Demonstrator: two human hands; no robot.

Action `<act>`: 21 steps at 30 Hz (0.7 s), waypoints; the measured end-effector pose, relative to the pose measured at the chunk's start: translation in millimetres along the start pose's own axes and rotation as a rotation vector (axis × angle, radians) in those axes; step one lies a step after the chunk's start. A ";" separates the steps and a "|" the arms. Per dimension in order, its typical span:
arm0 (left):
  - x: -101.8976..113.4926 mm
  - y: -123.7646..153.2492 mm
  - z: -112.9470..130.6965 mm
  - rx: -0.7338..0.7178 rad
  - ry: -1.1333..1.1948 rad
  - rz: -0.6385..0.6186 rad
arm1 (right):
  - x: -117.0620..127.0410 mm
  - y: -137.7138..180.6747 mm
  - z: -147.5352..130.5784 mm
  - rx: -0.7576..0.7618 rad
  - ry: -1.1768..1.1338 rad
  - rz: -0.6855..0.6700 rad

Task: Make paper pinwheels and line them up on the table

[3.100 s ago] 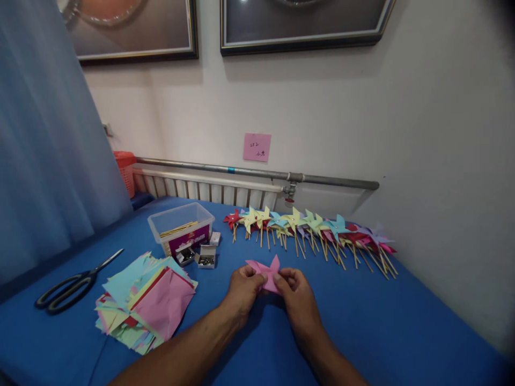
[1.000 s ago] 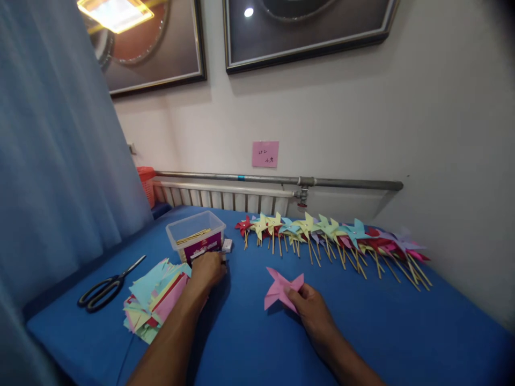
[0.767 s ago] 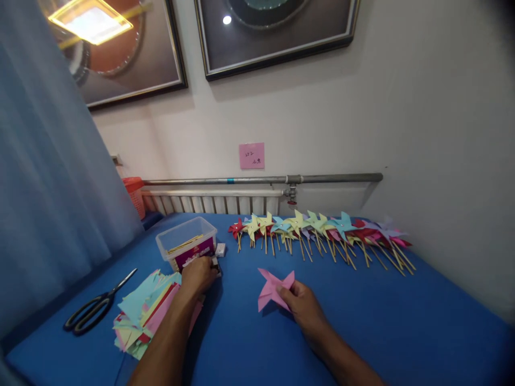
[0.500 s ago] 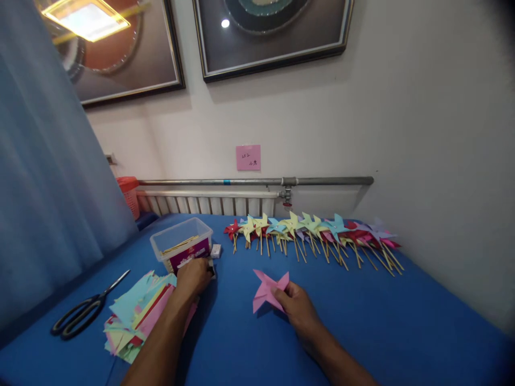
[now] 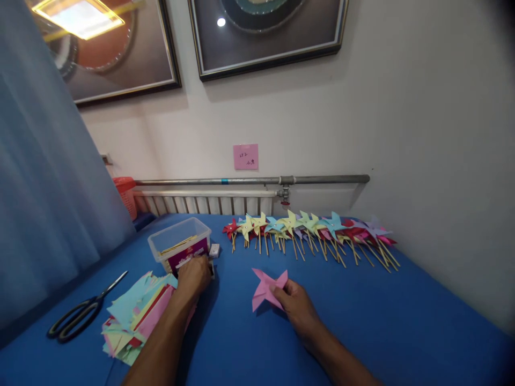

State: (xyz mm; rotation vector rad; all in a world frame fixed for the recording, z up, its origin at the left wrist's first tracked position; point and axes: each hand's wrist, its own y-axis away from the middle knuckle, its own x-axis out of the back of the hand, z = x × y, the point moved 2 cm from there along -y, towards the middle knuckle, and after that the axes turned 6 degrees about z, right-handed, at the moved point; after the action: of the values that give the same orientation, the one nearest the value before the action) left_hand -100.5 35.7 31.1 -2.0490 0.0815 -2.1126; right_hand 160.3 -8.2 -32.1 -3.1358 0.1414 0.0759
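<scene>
A pink paper pinwheel head (image 5: 265, 289) with folded points is pinched in my right hand (image 5: 298, 308), just above the blue-covered surface. No stick shows on it. My left hand (image 5: 195, 276) reaches to a small dark open box (image 5: 212, 269) in front of a clear plastic tub (image 5: 161, 242). Its fingers are bent down and together at the box, and whatever they hold is hidden. Thin wooden sticks (image 5: 179, 245) lie in the tub. A small white box (image 5: 214, 250) sits beside the tub. Under my left forearm spreads a pile of coloured paper pieces (image 5: 139, 311).
Black-handled scissors (image 5: 86, 311) lie at the left. Along the back lies a row of several finished pinwheels (image 5: 306, 225) on sticks. A blue curtain (image 5: 52, 161) hangs at the left, and a radiator (image 5: 209, 203) with a pipe runs behind the surface.
The view has shifted slightly. My left fingers have moved a little within the small box, while my right hand keeps the pink pinwheel head in about the same place.
</scene>
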 end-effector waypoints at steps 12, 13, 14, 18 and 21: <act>0.8 8.1 20.3 -0.111 0.296 0.037 | -0.9 2.7 -4.0 -0.017 -0.010 0.019; -2.0 12.2 27.6 -0.144 0.306 0.006 | -0.7 3.1 -4.0 -0.015 -0.005 0.031; -5.2 16.6 35.1 -0.177 0.295 -0.024 | -0.5 3.4 -3.9 -0.013 0.000 0.042; -16.4 29.7 56.5 -0.276 0.260 -0.129 | -0.1 3.7 -3.1 -0.012 0.019 0.046; -20.2 30.6 59.8 -0.268 0.313 -0.150 | 0.1 3.1 -2.3 -0.019 0.026 0.038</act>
State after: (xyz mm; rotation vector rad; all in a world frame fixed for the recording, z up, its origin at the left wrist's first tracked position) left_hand -37.4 15.1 8.2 -1.8877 0.2778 -2.6286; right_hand 160.3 -11.3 -29.8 -3.1544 0.2022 0.0371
